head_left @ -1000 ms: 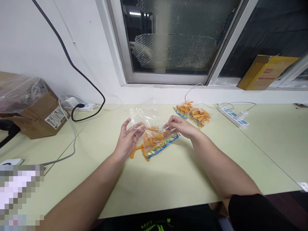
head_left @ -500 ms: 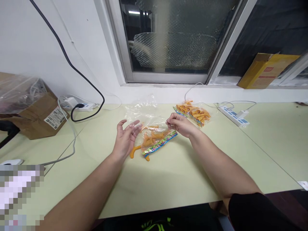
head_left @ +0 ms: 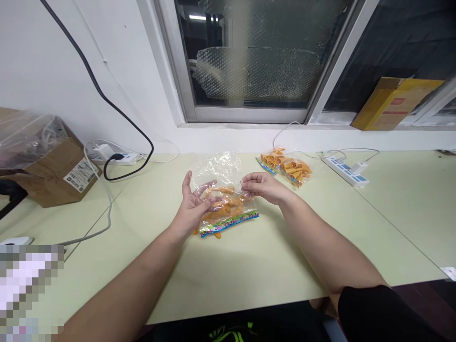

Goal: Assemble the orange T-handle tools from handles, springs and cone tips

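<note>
A pale green counter (head_left: pixel 270 266) runs under both hands, backed by a white wall (head_left: pixel 117 28) and, beyond the hands, a window (head_left: pixel 249 76) with a metal frame. Between the hands is a clear bag (head_left: pixel 219 168) with orange pieces (head_left: pixel 226 209) at it, its printed strip (head_left: pixel 230 224) on the side nearer the person and its bare film reaching past the fingertips. The right hand (head_left: pixel 263 186) pinches the bag's right side between thumb and fingers. The left hand (head_left: pixel 194 204) is spread at the opposite side, thumb apart from the fingers, with clear film around the fingertips; whether those fingers are inside the bag or behind it is hard to make out. Just beyond the right hand lie two filled bags (head_left: pixel 290 179) of similar orange pieces, side by side. Farther right of that hand is a white power strip (head_left: pixel 344 171), and beyond it a yellow carton (head_left: pixel 395 104) leans at the window. Well left of the left hand sit a brown cardboard box (head_left: pixel 53 173) and a looping black cable (head_left: pixel 96 80).
</note>
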Tool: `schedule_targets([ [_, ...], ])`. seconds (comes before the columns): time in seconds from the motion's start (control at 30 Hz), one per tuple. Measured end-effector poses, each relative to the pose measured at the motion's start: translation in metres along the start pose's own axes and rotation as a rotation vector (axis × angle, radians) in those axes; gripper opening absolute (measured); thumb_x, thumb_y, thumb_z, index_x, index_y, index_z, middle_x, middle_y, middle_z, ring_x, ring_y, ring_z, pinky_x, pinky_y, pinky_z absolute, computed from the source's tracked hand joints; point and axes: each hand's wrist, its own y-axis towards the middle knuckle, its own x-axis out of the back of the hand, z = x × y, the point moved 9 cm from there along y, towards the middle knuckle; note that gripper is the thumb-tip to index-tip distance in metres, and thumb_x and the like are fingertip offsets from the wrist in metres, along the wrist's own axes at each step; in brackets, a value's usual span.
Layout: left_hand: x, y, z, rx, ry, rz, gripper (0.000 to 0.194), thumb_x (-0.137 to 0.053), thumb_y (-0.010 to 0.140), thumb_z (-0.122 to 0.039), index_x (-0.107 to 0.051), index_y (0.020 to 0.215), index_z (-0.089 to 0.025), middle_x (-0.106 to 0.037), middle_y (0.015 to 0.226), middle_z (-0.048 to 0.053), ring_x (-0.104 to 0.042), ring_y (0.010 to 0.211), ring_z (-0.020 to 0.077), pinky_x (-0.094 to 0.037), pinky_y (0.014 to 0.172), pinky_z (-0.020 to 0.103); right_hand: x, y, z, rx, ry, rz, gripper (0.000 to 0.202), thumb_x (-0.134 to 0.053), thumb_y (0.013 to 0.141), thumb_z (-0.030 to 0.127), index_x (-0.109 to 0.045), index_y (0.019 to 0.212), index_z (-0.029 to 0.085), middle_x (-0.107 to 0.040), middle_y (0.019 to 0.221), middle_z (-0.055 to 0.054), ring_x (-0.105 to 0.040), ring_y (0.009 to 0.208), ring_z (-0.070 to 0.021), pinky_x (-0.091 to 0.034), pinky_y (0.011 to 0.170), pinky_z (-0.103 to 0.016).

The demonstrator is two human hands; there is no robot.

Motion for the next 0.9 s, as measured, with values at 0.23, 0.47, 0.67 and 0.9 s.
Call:
schedule_targets([
  [0.23,0.007,0.003,-0.006,-0.071,0.041,-0.019,0.111,-0.083,0.082,-0.022,-0.006,0.157,-0.049,-0.054,0.143,0.013,-0.075,0.092,0.0166,-0.063,0.083,0.035,0.003,-0.001,-0.003,-0.067,0.029,0.014,0.026,-0.09,0.07,0.031,-0.073,0.085,0.018,-0.067,0.076,-0.001,-0.064,0.067,-0.0129,-0.06,0.066,-0.029],
  [0.47,-0.006,-0.002,-0.002,-0.035,0.084,0.16,0.074,-0.08,0.085,-0.028,-0.039,0.144,-0.044,-0.046,0.153,0.01,-0.073,0.089,0.0167,-0.062,0.065,0.026,0.003,-0.003,-0.002,-0.066,0.057,-0.064,0.022,-0.082,0.081,0.035,-0.071,0.093,0.019,-0.073,0.095,-0.007,-0.065,0.074,-0.0139,-0.057,0.065,-0.027],
  [0.67,-0.002,-0.002,0.002,0.005,0.107,0.13,0.056,-0.08,0.084,-0.03,-0.055,0.134,-0.034,-0.054,0.146,0.009,-0.071,0.082,0.0137,-0.063,0.072,0.03,0.009,-0.002,0.006,0.02,0.055,-0.076,0.032,-0.088,0.072,0.039,-0.066,0.081,0.019,-0.072,0.085,-0.003,-0.067,0.074,-0.0144,-0.058,0.069,-0.029],
  [0.9,0.01,0.004,0.007,0.103,0.128,0.04,0.052,-0.079,0.085,-0.038,-0.057,0.131,-0.03,-0.066,0.133,0.009,-0.069,0.073,0.0101,-0.06,0.071,0.027,0.03,-0.004,0.026,0.186,-0.004,-0.26,0.041,-0.089,0.068,0.049,-0.061,0.075,0.019,-0.069,0.074,-0.001,-0.065,0.067,-0.0128,-0.056,0.061,-0.026],
])
